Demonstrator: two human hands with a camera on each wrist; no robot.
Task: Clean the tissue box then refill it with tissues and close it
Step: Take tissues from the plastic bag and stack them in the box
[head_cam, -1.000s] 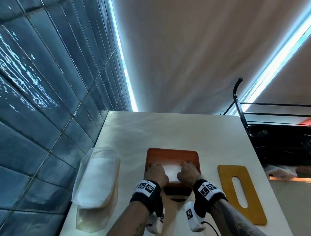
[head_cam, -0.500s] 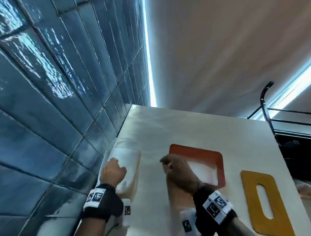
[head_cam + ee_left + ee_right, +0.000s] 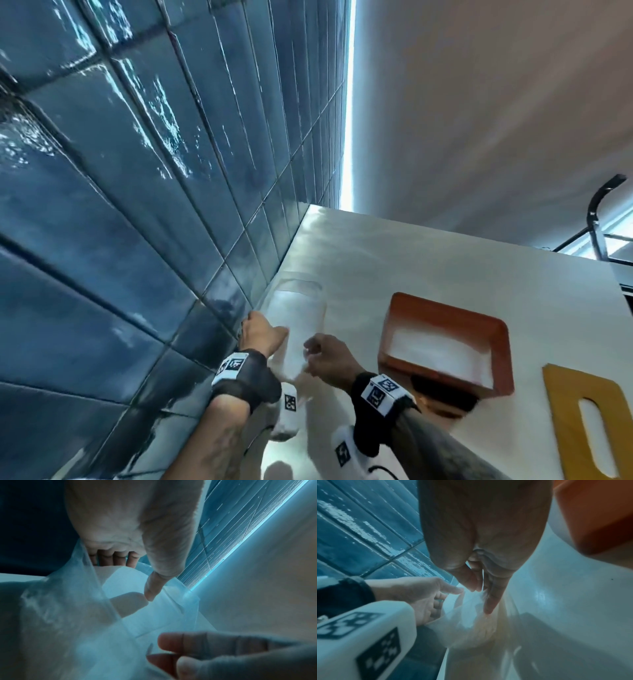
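The orange tissue box point(image 3: 442, 320) stands open on the white counter point(image 3: 428, 270) with white tissues point(image 3: 442, 353) inside. Its yellow slotted lid point(image 3: 579, 421) lies flat to the right. A clear plastic bag of tissues point(image 3: 299, 317) lies along the tiled wall. My left hand point(image 3: 270, 334) grips the bag's near left edge, fingers under the film and thumb on top point(image 3: 133, 577). My right hand point(image 3: 313, 349) pinches the bag's film between thumb and forefinger point(image 3: 480, 589). The white tissue stack point(image 3: 126, 582) shows through the film.
A dark blue tiled wall point(image 3: 154, 205) runs close along the counter's left edge. A black metal rack point(image 3: 596, 219) stands beyond the counter's far right corner. Bare counter stretches behind the box and bag.
Both hands left the orange box and moved left to the plastic bag. The left hand reached it first, then the right hand came over and pinched the film. The view swung left.
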